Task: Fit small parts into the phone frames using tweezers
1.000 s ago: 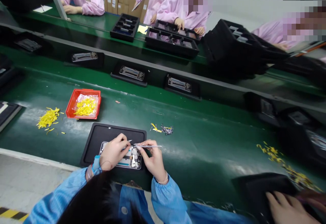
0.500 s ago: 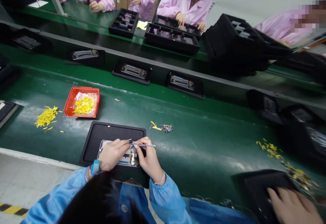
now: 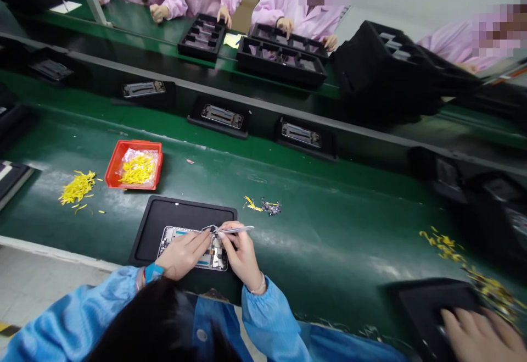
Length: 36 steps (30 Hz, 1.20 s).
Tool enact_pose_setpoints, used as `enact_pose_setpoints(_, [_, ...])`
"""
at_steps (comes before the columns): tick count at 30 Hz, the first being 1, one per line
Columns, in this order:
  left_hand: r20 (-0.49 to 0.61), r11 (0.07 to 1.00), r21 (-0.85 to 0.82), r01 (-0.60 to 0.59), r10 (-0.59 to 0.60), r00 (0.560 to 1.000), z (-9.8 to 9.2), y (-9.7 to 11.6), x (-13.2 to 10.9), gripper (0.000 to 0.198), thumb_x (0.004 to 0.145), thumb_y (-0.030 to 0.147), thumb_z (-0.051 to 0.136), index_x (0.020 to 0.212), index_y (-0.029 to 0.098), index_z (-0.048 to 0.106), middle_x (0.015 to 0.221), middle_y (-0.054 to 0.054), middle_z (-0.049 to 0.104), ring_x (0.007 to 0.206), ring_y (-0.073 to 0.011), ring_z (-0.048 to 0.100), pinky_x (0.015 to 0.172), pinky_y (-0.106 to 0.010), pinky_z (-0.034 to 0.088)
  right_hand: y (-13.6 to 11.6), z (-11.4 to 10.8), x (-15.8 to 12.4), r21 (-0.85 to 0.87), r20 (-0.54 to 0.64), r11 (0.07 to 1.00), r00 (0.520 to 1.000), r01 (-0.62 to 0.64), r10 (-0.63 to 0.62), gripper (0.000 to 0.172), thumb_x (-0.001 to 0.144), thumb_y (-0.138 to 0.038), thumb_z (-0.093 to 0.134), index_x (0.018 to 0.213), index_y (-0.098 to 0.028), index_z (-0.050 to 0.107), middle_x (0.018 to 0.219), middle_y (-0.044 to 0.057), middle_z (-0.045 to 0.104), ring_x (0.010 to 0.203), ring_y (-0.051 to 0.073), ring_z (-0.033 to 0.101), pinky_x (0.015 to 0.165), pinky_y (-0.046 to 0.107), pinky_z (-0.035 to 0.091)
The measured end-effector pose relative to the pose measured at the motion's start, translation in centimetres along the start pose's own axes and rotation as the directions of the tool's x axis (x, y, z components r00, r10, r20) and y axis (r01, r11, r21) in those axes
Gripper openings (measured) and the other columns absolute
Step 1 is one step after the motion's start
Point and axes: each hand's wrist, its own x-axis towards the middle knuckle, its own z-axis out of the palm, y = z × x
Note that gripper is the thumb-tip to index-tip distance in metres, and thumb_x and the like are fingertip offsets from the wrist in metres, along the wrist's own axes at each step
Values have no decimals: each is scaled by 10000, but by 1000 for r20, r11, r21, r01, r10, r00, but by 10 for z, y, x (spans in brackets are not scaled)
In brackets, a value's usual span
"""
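An opened phone frame (image 3: pixel 174 238) lies in a black tray (image 3: pixel 164 217) on the green conveyor belt (image 3: pixel 321 224) in front of me. My left hand (image 3: pixel 185 255) rests on the frame, its fingers pinched at the upper edge around something too small to make out. My right hand (image 3: pixel 241 252) is closed around metal tweezers (image 3: pixel 235 230), whose tips point left and meet my left fingertips above the frame. Blue sleeves cover both of my arms.
A red bin (image 3: pixel 134 164) of yellow strips and a loose yellow pile (image 3: pixel 77 188) lie to the left. Small scraps (image 3: pixel 263 206) sit beyond the tray. Phone frames in black trays (image 3: pixel 221 116) ride the far belt. People in pink stand behind. Another person's hand (image 3: pixel 477 334) is at lower right.
My hands stay over the phone frame. The left hand has slid slightly down the frame, exposing more of its left part. The tweezers are tilted a bit upward.
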Motion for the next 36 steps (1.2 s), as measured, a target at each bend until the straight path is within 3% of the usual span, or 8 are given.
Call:
enact_pose_setpoints(8, [101, 1000, -4, -23, 24, 995, -1, -2, -3, 359, 940, 59, 250, 1126, 69, 556, 1027, -140, 691, 830, -172, 636, 717, -261, 526, -1, 2, 0, 27, 0, 999, 1000, 27, -27, 61, 921, -253, 494, 967, -221, 518, 916, 54, 564, 824, 151, 627, 709, 252, 577])
enact_pose_setpoints(15, [36, 1000, -12, -23, 24, 999, -7, -4, 1, 361, 955, 71, 236, 1077, 72, 576, 972, -111, 712, 802, -165, 649, 732, -249, 531, 0, 3, -1, 40, -13, 999, 999, 37, -36, 66, 931, -263, 467, 968, -224, 506, 925, 65, 560, 826, 161, 629, 705, 273, 585])
enact_pose_setpoints(22, [33, 999, 21, -25, 25, 999, -9, -2, 5, 406, 949, 48, 192, 1042, 76, 586, 953, -102, 718, 777, -160, 655, 704, -245, 530, 0, 2, -1, 48, 7, 998, 999, 32, -33, 55, 933, -231, 458, 966, -226, 502, 920, 57, 548, 822, 148, 621, 702, 250, 575])
enact_pose_setpoints(32, [71, 999, -21, -43, 45, 996, -3, -6, -3, 376, 940, 69, 249, 1171, 86, 544, 1003, -123, 702, 811, -168, 643, 746, -263, 528, 1, 3, -1, 42, -5, 999, 1000, 30, -30, 69, 935, -261, 458, 964, -221, 506, 920, 61, 552, 813, 151, 624, 700, 256, 577])
enact_pose_setpoints(36, [70, 998, -31, -45, 47, 996, 0, -5, -5, 354, 933, 66, 274, 1137, 67, 563, 990, -137, 699, 800, -173, 643, 723, -258, 524, 4, 2, -2, 29, -2, 999, 999, 39, -39, 67, 934, -247, 454, 967, -219, 506, 923, 67, 557, 818, 157, 626, 695, 266, 580])
